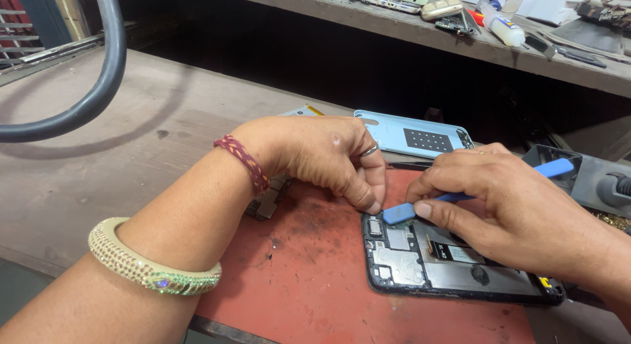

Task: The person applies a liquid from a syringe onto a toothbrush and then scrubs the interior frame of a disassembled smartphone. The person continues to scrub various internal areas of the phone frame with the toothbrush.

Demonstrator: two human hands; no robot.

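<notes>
An opened phone (420, 265) lies back-side up on a worn red mat (309, 285), its inner boards and a flex cable exposed. My right hand (506, 199) grips a blue plastic pry tool (401, 212), whose flat tip rests at the phone's top edge. My left hand (315, 153), wearing a ring, a woven wristband and a gold bangle, presses its fingertips down at the phone's top left corner, right beside the tool's tip.
A pale blue phone back cover (414, 134) lies behind my hands. A small circuit board (266, 203) sits under my left wrist. A grey tool housing (591, 180) stands at right. A thick dark hose (98, 74) curves at top left. A cluttered shelf (460, 28) runs behind.
</notes>
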